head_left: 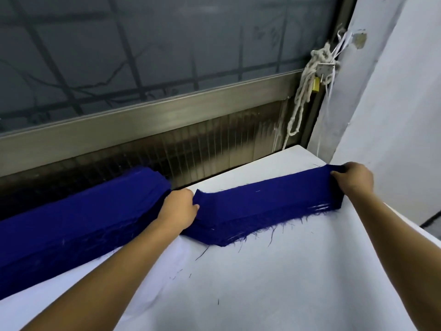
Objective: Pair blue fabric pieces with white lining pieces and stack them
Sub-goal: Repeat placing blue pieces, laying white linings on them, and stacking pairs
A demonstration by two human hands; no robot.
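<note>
We see both hands on the short blue stack [262, 218], which sits on the white surface [274, 295]. Left hand [181, 207] grips the stack's left end, fingers curled over the frayed edge. Right hand [355, 179] pinches the top blue piece [274, 194] at the stack's far-right end. Holding both ends keeps the strip taut and flat, we judge, so it lifts off clean for pairing. How many layers are caught, we cannot tell. A longer blue pile [78, 216] lies just left of the stack. The white surface under the stack could be lining or table cover, unclear. Rope with padlock [315, 82] hangs beyond the stack.
</note>
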